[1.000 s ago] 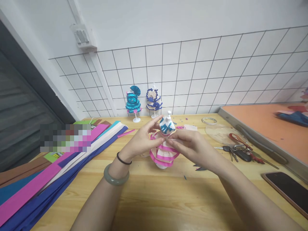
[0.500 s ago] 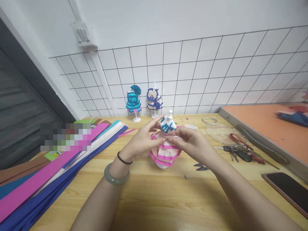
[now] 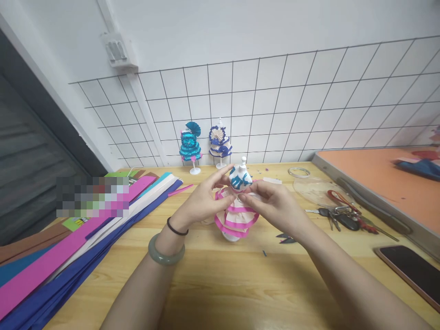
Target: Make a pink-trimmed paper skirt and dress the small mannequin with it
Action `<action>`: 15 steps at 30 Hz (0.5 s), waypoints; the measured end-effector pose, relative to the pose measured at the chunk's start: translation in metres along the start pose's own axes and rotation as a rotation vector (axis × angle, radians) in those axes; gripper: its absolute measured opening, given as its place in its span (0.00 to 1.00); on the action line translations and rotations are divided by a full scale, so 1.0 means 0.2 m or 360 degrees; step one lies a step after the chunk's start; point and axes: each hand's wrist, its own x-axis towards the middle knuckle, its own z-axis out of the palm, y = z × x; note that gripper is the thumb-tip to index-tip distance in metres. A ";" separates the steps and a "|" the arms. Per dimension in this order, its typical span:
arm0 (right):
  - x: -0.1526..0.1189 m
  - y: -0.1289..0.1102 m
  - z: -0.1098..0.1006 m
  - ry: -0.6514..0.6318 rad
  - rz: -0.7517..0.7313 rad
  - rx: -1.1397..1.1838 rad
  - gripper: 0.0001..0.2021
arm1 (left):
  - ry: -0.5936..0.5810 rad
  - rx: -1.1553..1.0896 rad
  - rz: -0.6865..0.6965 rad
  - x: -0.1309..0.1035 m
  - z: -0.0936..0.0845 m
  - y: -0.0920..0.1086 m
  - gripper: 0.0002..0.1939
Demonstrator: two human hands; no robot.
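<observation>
A small white dress-form mannequin (image 3: 240,177) with blue-green patches on its bust stands upright between my hands. Round its lower part is a ruffled cream paper skirt (image 3: 237,219) with pink bands. My left hand (image 3: 208,197) grips the skirt's waist from the left, thumb in front and fingers curled behind. From the other side, my right hand (image 3: 275,201) pinches the same waist, its thumb on the front and its fingertips partly hidden by the ruffles. A narrow gap separates the two thumbs.
Two dressed mannequins, one teal (image 3: 190,146) and one cream and navy (image 3: 220,145), stand by the wall. Coloured paper strips (image 3: 68,247) lie left. On the right are scissors (image 3: 286,239), keys (image 3: 338,217), a tape roll (image 3: 299,172), a phone (image 3: 412,270) and an orange-topped board (image 3: 374,178).
My thumbs have drawn slightly apart at the front of the skirt's waist. The mannequin and both hands otherwise keep nearly the same place.
</observation>
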 end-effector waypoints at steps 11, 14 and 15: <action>0.01 0.02 0.00 -0.0036 0.0004 -0.0053 0.09 | 0.0092 -0.0073 -0.0124 0.01 0.01 0.00 0.41; 0.00 0.01 -0.03 -0.0144 0.0018 -0.0008 0.10 | 0.0078 -0.0104 -0.0124 0.01 0.01 0.00 0.41; 0.00 0.00 -0.04 -0.0155 0.0020 -0.0001 0.10 | 0.0069 -0.0106 -0.0125 0.01 0.00 0.00 0.41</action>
